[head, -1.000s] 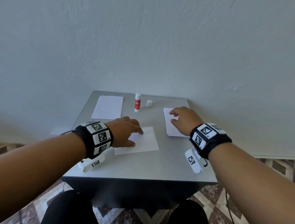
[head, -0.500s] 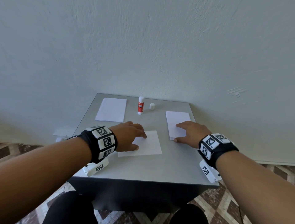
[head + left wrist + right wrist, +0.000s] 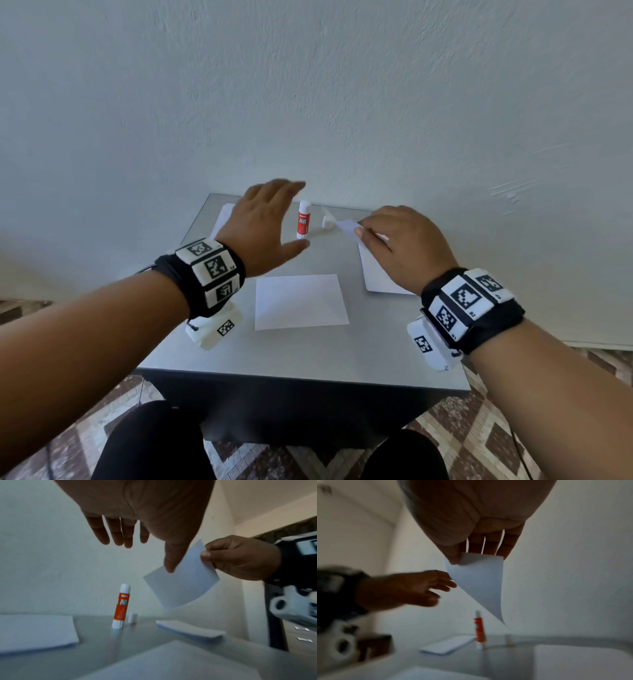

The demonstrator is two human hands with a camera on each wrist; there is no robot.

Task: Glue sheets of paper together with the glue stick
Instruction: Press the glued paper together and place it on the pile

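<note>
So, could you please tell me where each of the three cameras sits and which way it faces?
Head: worn on the head, looking forward and down at the grey table; both forearms, wristbands and knees show.
Left wrist: under the left hand, looking along its straight fingers toward the wall.
Right wrist: under the right hand, looking along the fingers pinching a lifted sheet.
All three share the upright glue stick, its cap beside it.

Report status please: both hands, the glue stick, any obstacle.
Left hand open, raised beside glue stick. Right hand pinches lifted sheet. Cap off, beside stick. No obstacle.
</note>
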